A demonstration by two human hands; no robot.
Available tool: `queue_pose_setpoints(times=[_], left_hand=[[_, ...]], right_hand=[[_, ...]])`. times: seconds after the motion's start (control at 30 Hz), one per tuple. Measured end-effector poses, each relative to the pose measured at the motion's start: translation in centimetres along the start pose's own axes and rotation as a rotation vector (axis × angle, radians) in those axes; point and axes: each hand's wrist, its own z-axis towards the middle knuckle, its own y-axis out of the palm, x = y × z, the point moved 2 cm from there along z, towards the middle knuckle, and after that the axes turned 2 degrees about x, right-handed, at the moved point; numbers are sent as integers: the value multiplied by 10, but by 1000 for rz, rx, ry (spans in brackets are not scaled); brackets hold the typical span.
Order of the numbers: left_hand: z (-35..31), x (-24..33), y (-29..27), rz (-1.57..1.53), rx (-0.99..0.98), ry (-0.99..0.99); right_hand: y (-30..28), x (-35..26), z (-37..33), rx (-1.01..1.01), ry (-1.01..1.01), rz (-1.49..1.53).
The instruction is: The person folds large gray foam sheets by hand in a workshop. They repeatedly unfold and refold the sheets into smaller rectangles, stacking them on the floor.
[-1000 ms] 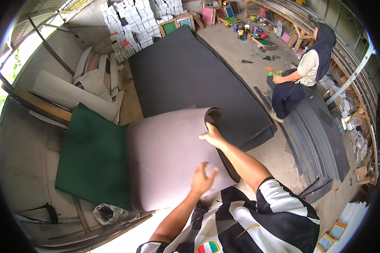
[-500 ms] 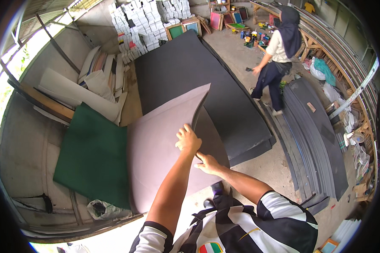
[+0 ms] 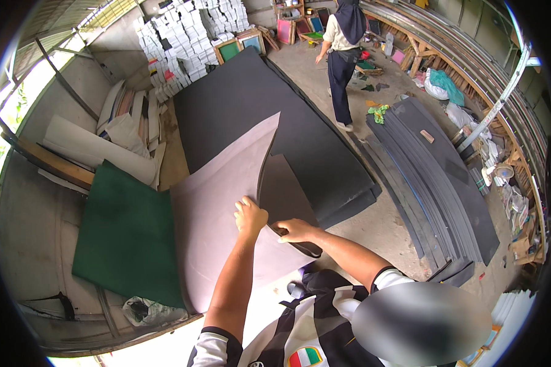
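Observation:
A large pinkish-grey sheet [image 3: 217, 208], perhaps foam or rubber, bends upward along its right side in front of me. My left hand [image 3: 251, 215] is closed on its raised edge, fingers curled over the pale face. Just to the right and slightly lower, my right hand [image 3: 295, 230] grips the lower part of the edge, its fingertips partly hidden behind the fold. Behind the raised edge shows another greyish-brown sheet [image 3: 284, 183], resting on a stack of black sheets [image 3: 245, 104]. A dark green sheet [image 3: 125, 229] lies to the left, against the pinkish-grey one.
Another person [image 3: 343, 55] walks beyond the black stack. A pile of long dark strips [image 3: 447, 177] lies on the floor at right. White stacked blocks [image 3: 187, 43] stand at the back, rolled pale sheets [image 3: 98, 147] at left, and long rails [image 3: 471, 61] along the right wall.
Both my hands have come lower and nearer to me along the sheet's edge, and the sheet's lower right corner now curls up. The other person has walked farther away.

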Motion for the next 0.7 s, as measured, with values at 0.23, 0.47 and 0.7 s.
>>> queue_pose_setpoints(times=[0.23, 0.47, 0.7], left_hand=[[-52, 11, 31, -61, 11, -20], [-109, 28, 68, -82, 46, -80], [-181, 47, 158, -85, 72, -264]], right_hand=[[-67, 36, 12, 91, 479, 714], [-117, 96, 97, 178, 657, 1024], [-102, 120, 122, 150, 468, 760]])
